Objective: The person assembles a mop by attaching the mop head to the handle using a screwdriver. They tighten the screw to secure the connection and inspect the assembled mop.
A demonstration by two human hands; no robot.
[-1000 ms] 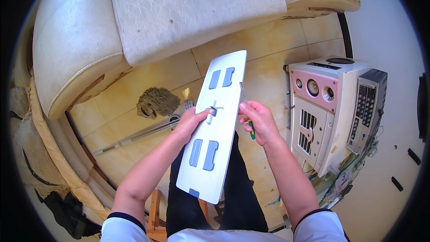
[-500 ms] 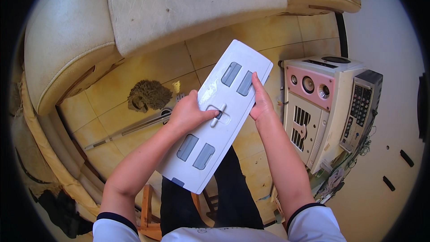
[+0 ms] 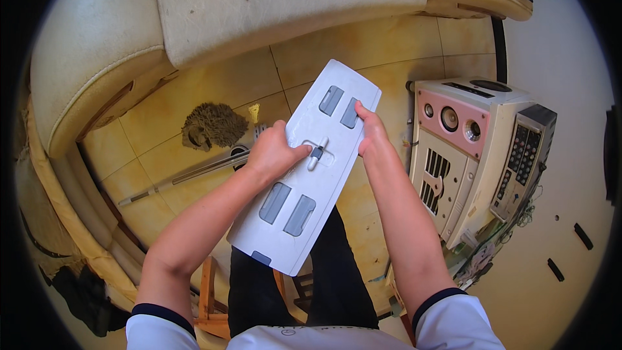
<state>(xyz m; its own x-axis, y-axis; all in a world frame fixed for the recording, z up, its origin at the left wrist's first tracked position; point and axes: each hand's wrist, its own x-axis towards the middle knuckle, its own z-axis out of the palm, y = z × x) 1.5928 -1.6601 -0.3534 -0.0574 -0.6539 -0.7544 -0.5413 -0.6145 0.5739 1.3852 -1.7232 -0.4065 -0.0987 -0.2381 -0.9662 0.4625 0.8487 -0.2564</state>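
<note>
At the far left a cream sofa [image 3: 97, 58] curves around the yellow tiled floor [image 3: 214, 91], its seat cushion running along the top. On the tiles in front of it lies a brown, shaggy mop pad [image 3: 210, 126], and just below it a thin metal pole [image 3: 188, 174] stretches across the floor toward the person's left hand.

The left hand [image 3: 272, 152] is closed around the left edge of a long white mop plate [image 3: 304, 172], its thumb reaching onto the small grey joint at the plate's middle. The plate is held tilted above the person's dark trousers [image 3: 324, 279], its far end pointing up and to the right, with four grey clips showing on its face.

The right hand [image 3: 370, 135] grips the plate's right edge near the upper pair of clips, fingers curled behind it.

To the right, a white and pink speaker unit [image 3: 466, 142] stands on the floor, with a grey panel of buttons [image 3: 521, 155] beside it.
</note>
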